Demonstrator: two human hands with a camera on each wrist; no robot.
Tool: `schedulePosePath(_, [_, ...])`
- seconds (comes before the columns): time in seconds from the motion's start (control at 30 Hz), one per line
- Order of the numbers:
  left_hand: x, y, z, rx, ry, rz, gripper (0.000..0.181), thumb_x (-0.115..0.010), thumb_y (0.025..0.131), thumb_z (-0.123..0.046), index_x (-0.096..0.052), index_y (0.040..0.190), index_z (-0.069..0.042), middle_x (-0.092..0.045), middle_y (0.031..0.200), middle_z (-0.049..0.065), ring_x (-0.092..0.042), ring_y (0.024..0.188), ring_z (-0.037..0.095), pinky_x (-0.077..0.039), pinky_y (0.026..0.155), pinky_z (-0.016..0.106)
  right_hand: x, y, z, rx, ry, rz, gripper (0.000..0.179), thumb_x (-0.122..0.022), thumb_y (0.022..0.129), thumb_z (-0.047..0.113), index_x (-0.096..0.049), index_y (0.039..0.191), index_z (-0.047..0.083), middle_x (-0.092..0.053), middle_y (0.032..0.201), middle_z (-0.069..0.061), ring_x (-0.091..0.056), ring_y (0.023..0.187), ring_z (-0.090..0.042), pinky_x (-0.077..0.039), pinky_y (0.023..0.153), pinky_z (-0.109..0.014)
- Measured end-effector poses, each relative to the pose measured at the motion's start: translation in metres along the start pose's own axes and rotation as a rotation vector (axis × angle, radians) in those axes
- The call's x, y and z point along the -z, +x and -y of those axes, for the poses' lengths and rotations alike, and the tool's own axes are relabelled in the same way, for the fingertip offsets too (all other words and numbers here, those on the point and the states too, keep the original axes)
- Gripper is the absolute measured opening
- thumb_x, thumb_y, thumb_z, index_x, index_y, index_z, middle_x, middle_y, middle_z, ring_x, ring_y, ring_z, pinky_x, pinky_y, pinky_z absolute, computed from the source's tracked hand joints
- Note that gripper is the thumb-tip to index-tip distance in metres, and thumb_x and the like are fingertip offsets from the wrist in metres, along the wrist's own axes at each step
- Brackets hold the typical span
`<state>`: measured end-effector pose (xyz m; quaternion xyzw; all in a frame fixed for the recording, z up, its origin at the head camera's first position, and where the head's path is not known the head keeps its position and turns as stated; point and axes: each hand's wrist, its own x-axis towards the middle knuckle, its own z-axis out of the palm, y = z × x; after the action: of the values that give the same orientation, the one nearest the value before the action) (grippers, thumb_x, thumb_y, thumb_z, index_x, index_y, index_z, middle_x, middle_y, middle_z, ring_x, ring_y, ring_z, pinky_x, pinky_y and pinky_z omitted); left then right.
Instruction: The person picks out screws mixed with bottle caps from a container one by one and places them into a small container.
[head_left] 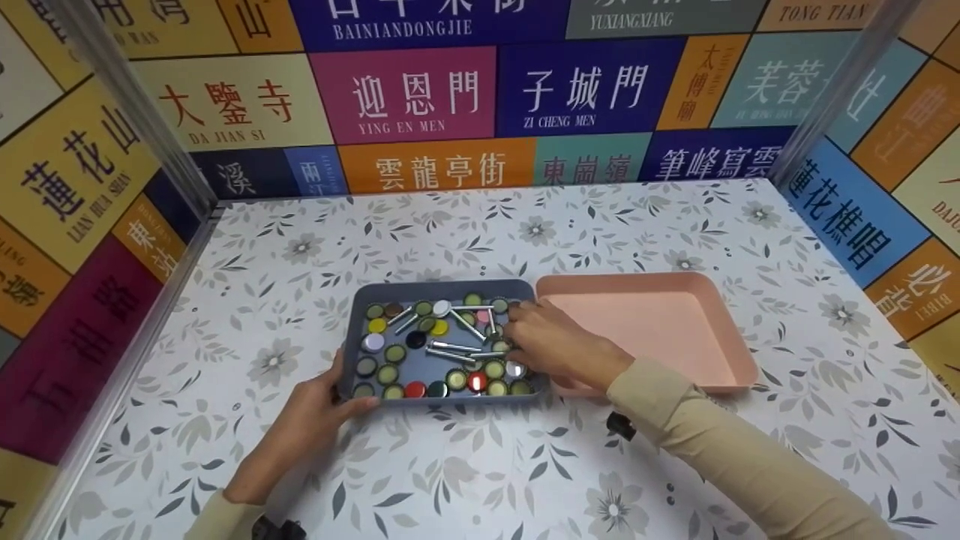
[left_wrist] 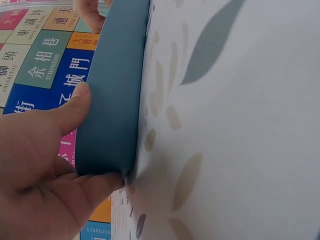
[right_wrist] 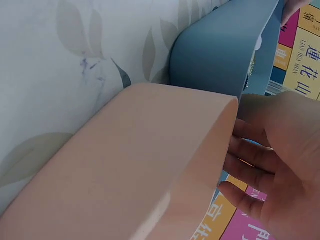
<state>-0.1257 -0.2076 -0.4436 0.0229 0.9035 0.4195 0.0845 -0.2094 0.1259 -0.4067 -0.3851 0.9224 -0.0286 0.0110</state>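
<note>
A blue-grey tray (head_left: 439,286) holds many bottle caps (head_left: 394,352), most with their greenish inner side up, and several silver nail-like rods (head_left: 466,325). My left hand (head_left: 307,412) grips the tray's near left corner; in the left wrist view its thumb (left_wrist: 77,102) lies on the rim and its fingers reach round under the corner. Over the tray's right side, my right hand (head_left: 551,341) reaches in among the caps with bent fingers. Its thumb and index fingertips are hidden behind the tray wall in the right wrist view, so I cannot tell whether they pinch anything.
A salmon-pink tray (head_left: 637,330) with a bare floor stands right beside the blue-grey one, under my right wrist. Both rest on a table (head_left: 420,240) with a leaf-and-flower pattern. Colourful sign-printed panels (head_left: 420,90) wall the table at the back and on both sides.
</note>
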Motion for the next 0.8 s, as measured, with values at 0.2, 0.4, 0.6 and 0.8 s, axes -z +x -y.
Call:
schedulePosePath(0.2, [0.000, 0.000, 0.000, -0.003, 0.008, -0.003, 0.093, -0.075, 0.091, -0.029, -0.017, 0.158, 0.000, -0.059, 0.140, 0.022, -0.062, 0.124, 0.030, -0.045, 0.109, 0.047, -0.003, 0.004, 0.002, -0.006, -0.018, -0.005, 0.022, -0.074, 0.090, 0.026, -0.077, 0.093, 0.004, -0.071, 0.100, -0.014, -0.062, 0.097, -0.030, -0.047, 0.090, -0.048])
schedulePosePath(0.4, [0.000, 0.000, 0.000, 0.002, -0.006, 0.000, 0.090, -0.075, 0.091, -0.027, -0.021, 0.159, -0.003, -0.065, 0.134, 0.020, -0.065, 0.119, 0.028, -0.048, 0.105, 0.046, -0.005, 0.006, 0.003, 0.005, -0.019, -0.014, 0.016, -0.073, 0.091, 0.022, -0.077, 0.087, 0.007, -0.072, 0.092, -0.012, -0.063, 0.090, -0.029, -0.048, 0.087, -0.047])
schedulePosePath(0.6, [0.001, 0.000, 0.000, 0.005, -0.011, 0.009, 0.088, -0.075, 0.091, -0.025, -0.022, 0.158, -0.002, -0.066, 0.131, 0.019, -0.066, 0.117, 0.026, -0.049, 0.102, 0.044, -0.005, 0.009, 0.003, -0.008, -0.003, -0.006, 0.013, -0.075, 0.089, 0.020, -0.077, 0.084, 0.008, -0.073, 0.090, -0.012, -0.064, 0.087, -0.029, -0.050, 0.083, -0.047])
schedulePosePath(0.8, [0.001, 0.000, 0.001, -0.003, -0.011, 0.009, 0.088, -0.075, 0.091, -0.024, -0.022, 0.158, -0.001, -0.066, 0.132, 0.020, -0.066, 0.117, 0.027, -0.049, 0.102, 0.044, -0.007, 0.011, 0.004, -0.015, -0.032, 0.024, 0.014, -0.076, 0.088, 0.021, -0.076, 0.080, 0.009, -0.074, 0.092, -0.013, -0.065, 0.090, -0.031, -0.048, 0.087, -0.047])
